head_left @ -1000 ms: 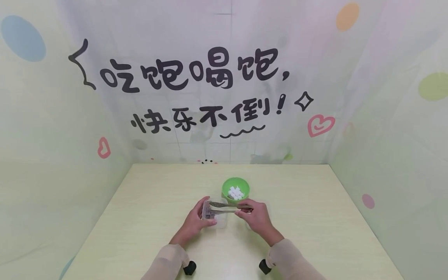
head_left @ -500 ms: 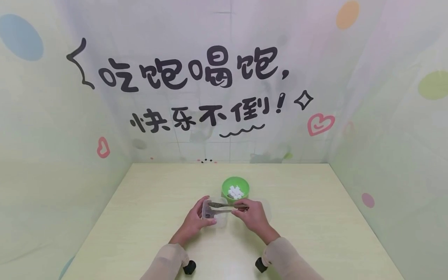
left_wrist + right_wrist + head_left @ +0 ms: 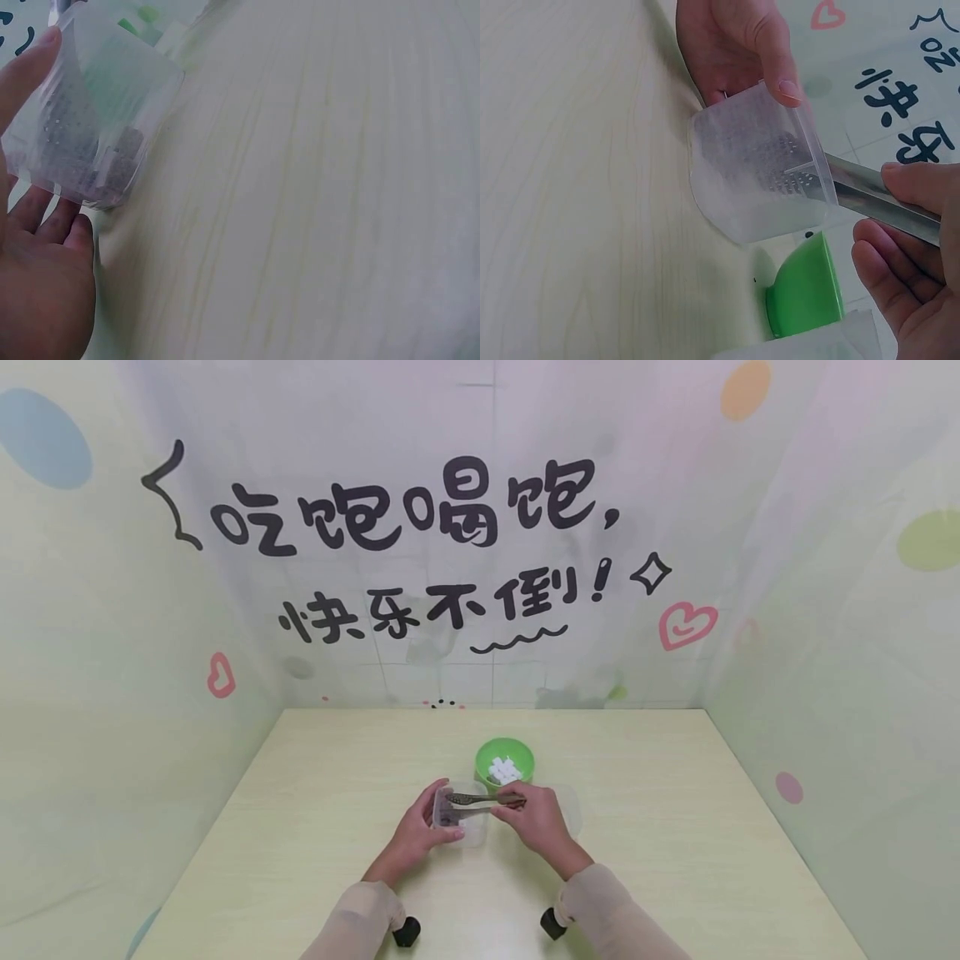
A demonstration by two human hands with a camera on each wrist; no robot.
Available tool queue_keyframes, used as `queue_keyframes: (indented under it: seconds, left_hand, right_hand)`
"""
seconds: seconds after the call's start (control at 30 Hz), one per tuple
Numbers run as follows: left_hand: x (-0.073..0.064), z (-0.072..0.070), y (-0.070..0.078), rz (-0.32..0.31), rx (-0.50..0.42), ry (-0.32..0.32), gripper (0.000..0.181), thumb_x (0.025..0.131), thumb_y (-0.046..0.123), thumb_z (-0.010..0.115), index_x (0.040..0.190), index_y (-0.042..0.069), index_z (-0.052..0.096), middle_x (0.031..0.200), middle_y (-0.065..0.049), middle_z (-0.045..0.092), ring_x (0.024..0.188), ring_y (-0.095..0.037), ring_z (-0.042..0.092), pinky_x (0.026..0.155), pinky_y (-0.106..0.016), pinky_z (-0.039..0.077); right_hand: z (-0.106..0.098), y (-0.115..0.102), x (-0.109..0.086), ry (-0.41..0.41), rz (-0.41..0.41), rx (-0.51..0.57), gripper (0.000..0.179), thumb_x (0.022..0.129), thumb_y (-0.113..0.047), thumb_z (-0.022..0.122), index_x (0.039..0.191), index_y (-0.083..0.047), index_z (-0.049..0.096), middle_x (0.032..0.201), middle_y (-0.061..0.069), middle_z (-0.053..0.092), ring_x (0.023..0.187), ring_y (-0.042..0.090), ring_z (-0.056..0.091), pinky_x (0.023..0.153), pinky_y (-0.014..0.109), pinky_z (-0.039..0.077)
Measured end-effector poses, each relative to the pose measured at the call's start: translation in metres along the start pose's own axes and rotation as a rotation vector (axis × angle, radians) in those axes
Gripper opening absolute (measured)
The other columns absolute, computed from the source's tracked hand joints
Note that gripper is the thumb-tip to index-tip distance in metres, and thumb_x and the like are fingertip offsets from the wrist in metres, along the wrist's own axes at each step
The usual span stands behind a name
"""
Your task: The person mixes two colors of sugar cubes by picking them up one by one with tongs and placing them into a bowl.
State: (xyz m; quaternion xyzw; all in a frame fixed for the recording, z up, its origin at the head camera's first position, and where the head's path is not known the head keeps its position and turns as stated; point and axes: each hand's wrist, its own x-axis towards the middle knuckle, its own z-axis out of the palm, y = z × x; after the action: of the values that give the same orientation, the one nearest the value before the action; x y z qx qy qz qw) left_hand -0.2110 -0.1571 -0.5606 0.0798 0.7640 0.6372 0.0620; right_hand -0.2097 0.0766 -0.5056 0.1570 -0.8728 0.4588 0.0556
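My left hand (image 3: pixel 416 831) grips a clear plastic box (image 3: pixel 472 837) at its left side, thumb in front and fingers behind. The box is tilted, its opening facing the right hand. Small dark grey pieces (image 3: pixel 124 154) show through its lower wall. My right hand (image 3: pixel 538 817) holds metal tongs (image 3: pixel 862 195) between thumb and fingers. Their perforated ends are inside the box, close to the dark pieces; whether they pinch one I cannot tell. Just behind the box and tongs stands a green bowl (image 3: pixel 491 752) with several white cubes (image 3: pixel 504 770) in it.
A second clear plastic item (image 3: pixel 572 810) lies on the table, partly hidden behind the right hand; its edge (image 3: pixel 802 349) shows near the bowl in the right wrist view. The pale wooden table (image 3: pixel 315 810) meets printed fabric walls (image 3: pixel 225 610) at the back and sides.
My right hand has shifted slightly left, and the tongs with it, a bit further over the box. The left hand and the box stay nearly in place.
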Motion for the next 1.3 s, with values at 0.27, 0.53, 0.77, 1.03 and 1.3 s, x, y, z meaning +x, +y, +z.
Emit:
queue_keyframes:
  seconds: [0.27, 0.53, 0.77, 1.03, 1.3]
  left_hand:
    - [-0.012, 0.002, 0.031, -0.002, -0.022, -0.011, 0.087, 0.077, 0.0, 0.079, 0.15, 0.003, 0.031, 0.148, -0.023, 0.039, 0.138, -0.039, 0.032, 0.115, -0.05, 0.022]
    - [-0.009, 0.002, 0.025, -0.003, -0.016, -0.007, 0.087, 0.077, 0.0, 0.079, 0.15, 0.004, 0.031, 0.148, -0.023, 0.039, 0.137, -0.04, 0.033, 0.114, -0.051, 0.023]
    - [-0.002, 0.002, 0.005, -0.014, 0.001, 0.012, 0.089, 0.077, 0.005, 0.081, 0.151, 0.011, 0.032, 0.149, -0.017, 0.04, 0.138, -0.036, 0.033, 0.114, -0.049, 0.025]
    - [-0.001, 0.0, 0.001, -0.033, -0.007, 0.017, 0.091, 0.074, 0.01, 0.084, 0.15, 0.017, 0.035, 0.147, -0.013, 0.043, 0.137, -0.034, 0.036, 0.113, -0.047, 0.028]
    - [-0.001, 0.0, -0.002, -0.025, 0.001, 0.012, 0.092, 0.073, 0.012, 0.085, 0.15, 0.016, 0.034, 0.149, -0.015, 0.041, 0.138, -0.035, 0.034, 0.114, -0.046, 0.027]
  right_hand:
    - [-0.001, -0.003, 0.001, -0.01, 0.011, -0.014, 0.017, 0.081, -0.014, 0.079, 0.094, -0.006, 0.071, 0.089, 0.004, 0.073, 0.076, 0.012, 0.068, 0.063, 0.02, 0.055]
    - [0.001, -0.001, 0.0, 0.0, -0.004, 0.0, 0.018, 0.081, -0.012, 0.079, 0.094, -0.004, 0.072, 0.087, 0.005, 0.073, 0.074, 0.012, 0.068, 0.06, 0.02, 0.055]
    - [-0.001, -0.002, -0.001, 0.015, -0.013, 0.012, 0.017, 0.081, -0.012, 0.079, 0.095, -0.005, 0.071, 0.086, 0.004, 0.074, 0.075, 0.013, 0.069, 0.061, 0.02, 0.056]
    - [-0.009, -0.003, -0.003, 0.04, -0.034, 0.025, 0.018, 0.081, -0.013, 0.079, 0.094, -0.004, 0.071, 0.087, 0.006, 0.074, 0.076, 0.015, 0.07, 0.062, 0.02, 0.056]
    - [-0.017, -0.005, -0.005, 0.083, -0.065, 0.046, 0.017, 0.08, -0.011, 0.08, 0.094, -0.004, 0.072, 0.086, 0.007, 0.074, 0.076, 0.016, 0.07, 0.063, 0.02, 0.057]
